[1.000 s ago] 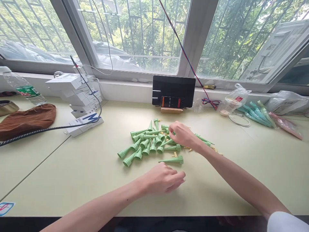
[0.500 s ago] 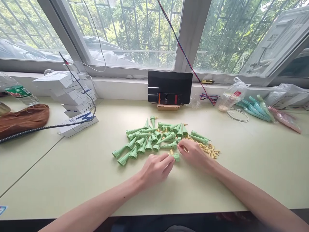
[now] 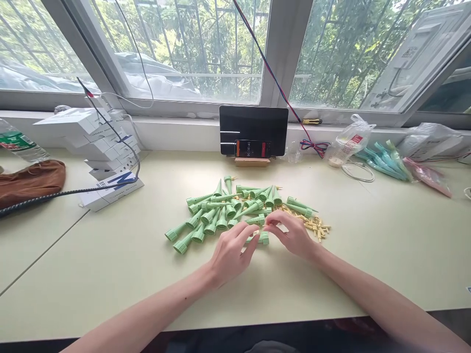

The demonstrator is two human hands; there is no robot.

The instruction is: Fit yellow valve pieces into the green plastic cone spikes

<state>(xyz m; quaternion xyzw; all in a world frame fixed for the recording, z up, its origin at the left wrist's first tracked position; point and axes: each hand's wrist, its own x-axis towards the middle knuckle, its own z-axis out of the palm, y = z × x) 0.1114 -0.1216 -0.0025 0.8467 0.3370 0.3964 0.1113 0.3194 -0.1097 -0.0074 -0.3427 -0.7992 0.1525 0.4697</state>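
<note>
My left hand (image 3: 232, 250) is closed in a pinch on a small yellow plastic valve piece (image 3: 256, 233), mostly hidden by the fingertips. Just right of it, my right hand (image 3: 292, 234) pinches another small yellow part (image 3: 266, 225), of which only a sliver shows. A green plastic watering spike (image 3: 263, 239) lies on the table beneath my left fingertips, partly covered by them. Beyond both hands spreads a heap of green cone-shaped spikes (image 3: 209, 216) with ribbed caps. Beside my right hand are loose yellow pieces (image 3: 319, 227).
At the back a black tablet (image 3: 253, 128) stands behind a phone (image 3: 253, 148) on a cardboard stand. White boxes (image 3: 110, 191) and a braided cable (image 3: 69, 192) are on the left, with a brown cloth (image 3: 35, 181). Plastic bags (image 3: 353, 139) lie at the back right.
My left hand has gone from the green spike to a yellow piece, and the spike now lies under it. My right hand has drawn close to the left fingertips. The view has shifted slightly.
</note>
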